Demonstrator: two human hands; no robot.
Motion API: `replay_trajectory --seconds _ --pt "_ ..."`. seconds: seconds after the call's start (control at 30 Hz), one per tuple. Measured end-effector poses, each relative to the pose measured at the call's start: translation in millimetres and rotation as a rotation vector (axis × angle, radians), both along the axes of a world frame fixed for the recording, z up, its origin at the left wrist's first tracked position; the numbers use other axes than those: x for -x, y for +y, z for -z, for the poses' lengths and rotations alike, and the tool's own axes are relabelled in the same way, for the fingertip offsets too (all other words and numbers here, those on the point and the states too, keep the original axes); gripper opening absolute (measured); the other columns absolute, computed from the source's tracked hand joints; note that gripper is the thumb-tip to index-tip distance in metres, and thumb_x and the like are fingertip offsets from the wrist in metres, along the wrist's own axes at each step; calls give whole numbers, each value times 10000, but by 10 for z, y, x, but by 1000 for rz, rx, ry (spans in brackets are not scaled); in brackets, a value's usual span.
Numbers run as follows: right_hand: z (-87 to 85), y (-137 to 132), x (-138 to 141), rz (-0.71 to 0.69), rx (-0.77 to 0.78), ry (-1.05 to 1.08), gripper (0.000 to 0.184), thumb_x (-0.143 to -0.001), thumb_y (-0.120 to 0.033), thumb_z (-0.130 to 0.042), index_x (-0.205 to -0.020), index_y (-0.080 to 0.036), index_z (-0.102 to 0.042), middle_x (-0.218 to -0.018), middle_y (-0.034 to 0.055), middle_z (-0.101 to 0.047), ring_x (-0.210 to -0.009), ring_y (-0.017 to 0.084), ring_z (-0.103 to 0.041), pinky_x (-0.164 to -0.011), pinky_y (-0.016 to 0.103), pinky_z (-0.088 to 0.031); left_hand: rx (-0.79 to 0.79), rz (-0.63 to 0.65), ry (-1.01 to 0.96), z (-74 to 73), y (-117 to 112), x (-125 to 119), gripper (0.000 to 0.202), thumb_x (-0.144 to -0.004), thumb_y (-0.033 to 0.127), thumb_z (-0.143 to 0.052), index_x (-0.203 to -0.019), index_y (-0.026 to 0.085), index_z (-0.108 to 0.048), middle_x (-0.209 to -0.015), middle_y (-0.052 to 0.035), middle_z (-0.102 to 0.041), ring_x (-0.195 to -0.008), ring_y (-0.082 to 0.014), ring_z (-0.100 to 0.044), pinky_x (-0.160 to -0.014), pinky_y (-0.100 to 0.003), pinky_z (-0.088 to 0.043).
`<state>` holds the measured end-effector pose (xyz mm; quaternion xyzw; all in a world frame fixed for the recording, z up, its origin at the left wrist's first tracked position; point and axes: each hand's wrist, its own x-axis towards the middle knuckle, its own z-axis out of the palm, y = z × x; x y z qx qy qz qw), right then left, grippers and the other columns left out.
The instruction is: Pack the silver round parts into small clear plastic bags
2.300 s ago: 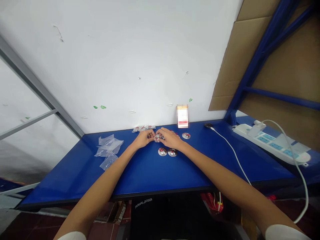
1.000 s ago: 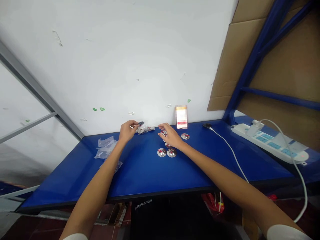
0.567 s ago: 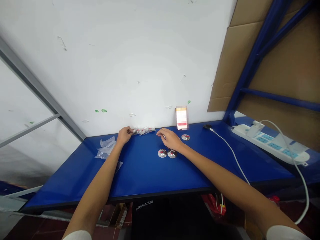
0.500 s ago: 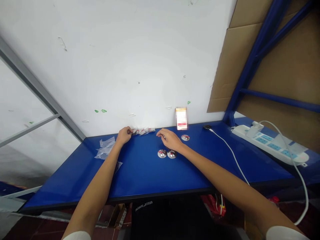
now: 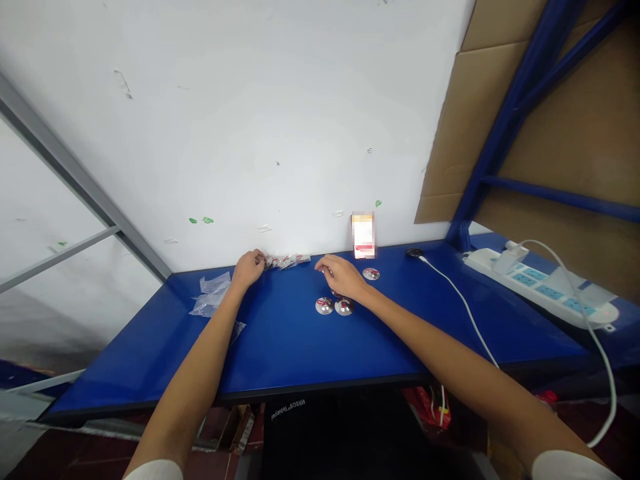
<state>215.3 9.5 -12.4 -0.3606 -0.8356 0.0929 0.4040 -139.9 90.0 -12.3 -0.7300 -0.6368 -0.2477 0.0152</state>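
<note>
My left hand (image 5: 249,268) is at the back of the blue table, its fingers closed at the left end of a row of clear-wrapped packets (image 5: 289,261) with red marks. Its fingertips hide whatever they grip. My right hand (image 5: 343,275) hovers right of the row with curled fingers; something small and pale shows at the fingertips, too hidden to name. Just below it, two round silver discs (image 5: 324,306) with red print and domed centres lie side by side. Another edge with red shows partly under the palm. A further disc (image 5: 371,274) lies right of that hand.
Crumpled clear plastic bags (image 5: 213,297) lie by my left forearm. A small blurred box (image 5: 363,235) leans on the white wall. To the right are a black puck (image 5: 414,253) on a white cable and a white power strip (image 5: 540,287). A blue frame (image 5: 495,147) rises behind.
Both hands stay nearly in place. My left fingers have curled slightly differently at the row's end. A red-edged piece now shows under my right palm, above the two discs.
</note>
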Motion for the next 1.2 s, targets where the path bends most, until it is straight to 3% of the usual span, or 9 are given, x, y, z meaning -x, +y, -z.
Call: replay_trajectory --seconds 0.1,0.23,0.5,0.67,0.8,0.93,1.0,1.1,1.2 --pt "13 16 -3 6 -11 -2 352 -932 39 -510 -1060 -223 -706 -1018 34 -737 -966 197 -693 -859 319 -510 23 32 16 15 15 -2 227 -906 215 -559 -1063 205 -723 -1029 -100 -768 -990 -263 -696 -932 -359 -518" --pt "-3 30 -29 17 -39 -28 333 -935 23 -513 -1035 -227 -710 -1007 35 -747 -971 212 -696 -874 339 -513 -81 14 -58 -22 -5 -30 252 -947 282 -578 -1143 177 -697 -1092 -125 -761 -983 -264 -696 -923 -374 -519" --pt "-189 -55 -149 -38 -22 -134 253 -952 -49 -607 -1044 -232 -756 -1016 37 -764 -872 202 -695 -800 318 -498 -169 134 -82 -357 -280 -409 226 -1022 339 -525 -1020 194 -698 -1016 -110 -765 -958 -285 -685 -886 -391 -494" --pt "-196 -262 72 -177 -59 -211 161 -1002 -144 -632 -1055 -220 -763 -1021 65 -765 -948 238 -697 -867 364 -521 -191 196 -42 -473 -459 -713 296 -1065 374 -471 -976 205 -698 -930 -102 -741 -933 -292 -663 -865 -389 -479" --pt "-192 -469 308 -365 -102 -251 156 -1047 -207 -610 -1075 -228 -762 -1059 67 -773 -1012 251 -681 -998 420 -514 -182 228 -87 -756 -621 -796 268 -1045 385 -526 -1061 193 -712 -1005 -89 -763 -963 -274 -680 -889 -375 -498" --pt "-267 -510 293 -355 -117 -253 207 -1067 -204 -557 -1089 -230 -762 -1085 82 -767 -1031 267 -664 -997 440 -508 -139 148 -64 -1010 -1121 -500 333 -1027 466 -577 -1222 224 -695 -1072 -76 -764 -961 -285 -706 -878 -379 -521" --pt "-306 -443 203 -301 -108 -254 231 -1061 -183 -543 -1084 -231 -767 -1075 87 -764 -1025 274 -663 -982 444 -500 -59 89 52 -926 -1508 -228 335 -985 511 -622 -1196 268 -714 -1110 -87 -758 -969 -323 -715 -869 -408 -528" --pt "-327 -306 55 -204 -60 -216 241 -1021 -137 -554 -1055 -223 -776 -1002 87 -763 -967 281 -663 -950 451 -481 152 7 186 -550 -2077 130 336 -880 551 -688 -1099 304 -747 -1088 -115 -756 -935 -372 -726 -825 -456 -541" --pt "-307 -210 -28 -122 -27 -171 229 -1008 -135 -565 -1043 -216 -777 -961 81 -765 -897 270 -662 -924 441 -469 303 -17 248 -171 -2428 164 391 -838 591 -690 -1042 266 -764 -1016 -177 -761 -942 -416 -725 -839 -505 -547"
